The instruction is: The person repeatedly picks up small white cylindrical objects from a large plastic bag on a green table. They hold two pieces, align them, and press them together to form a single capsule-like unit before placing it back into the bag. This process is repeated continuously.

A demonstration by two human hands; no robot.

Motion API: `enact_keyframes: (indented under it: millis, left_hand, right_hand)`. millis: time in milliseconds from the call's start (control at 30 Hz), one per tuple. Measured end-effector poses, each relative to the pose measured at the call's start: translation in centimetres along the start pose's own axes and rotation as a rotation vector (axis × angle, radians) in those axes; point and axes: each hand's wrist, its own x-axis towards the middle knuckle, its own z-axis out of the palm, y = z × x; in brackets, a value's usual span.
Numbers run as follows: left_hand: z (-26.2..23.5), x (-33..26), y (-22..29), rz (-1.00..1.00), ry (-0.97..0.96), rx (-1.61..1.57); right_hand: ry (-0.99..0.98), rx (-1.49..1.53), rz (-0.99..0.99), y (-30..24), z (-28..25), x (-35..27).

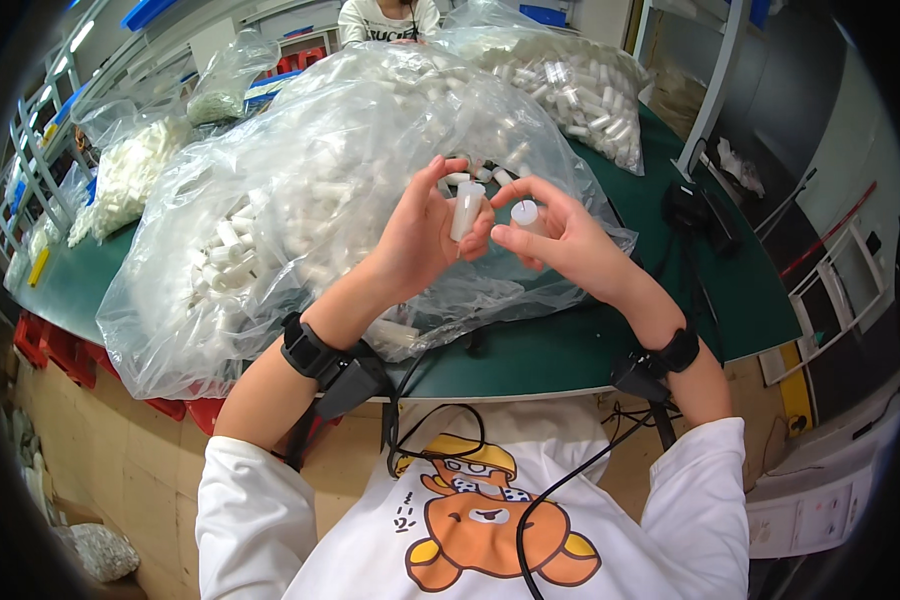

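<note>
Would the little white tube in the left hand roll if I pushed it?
The tube might roll on its side, since it looks round, perhaps curving because its top looks wider. It's probably light, being so small beside the left hand.

Lights [82, 36] are glowing at 10 o'clock, a grey post [716, 95] is rising at 2, and tan floor [135, 460] is spreading beneath red stools [70, 358] at 8.

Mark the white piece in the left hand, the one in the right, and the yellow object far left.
Left white piece [466, 213], head view: middle of its body.
Right white piece [525, 213], head view: its round end.
Yellow object [38, 267], head view: middle of its length.
</note>
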Motion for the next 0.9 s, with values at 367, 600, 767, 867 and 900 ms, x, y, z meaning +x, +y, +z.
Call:
enact_keyframes:
  millis: [367,600,767,867,900]
  left_hand:
    - [-0.9,0.9,-1.3,-0.043,-0.060,0.140]
    - [-3.0,-0.4,-2.3,0.237,-0.085,0.241]
    - [-7.6,-0.4,-4.3,0.248,-0.209,0.557]
    - [-8.7,-4.5,-2.9,0.396,-0.105,1.068]
    - [-8.4,-4.8,-2.5,0.419,-0.090,1.167]
  right_hand:
    - [0.410,-0.589,-0.424,-3.4,4.4,0.9]
    - [-0.116,-1.053,-0.607,-7.5,11.4,4.5]
    - [-0.360,-0.836,-0.233,-6.9,17.5,13.7]
    - [-0.433,-0.627,0.259,-6.8,21.3,19.3]
    - [-0.426,-0.528,0.315,-5.6,22.1,21.4]
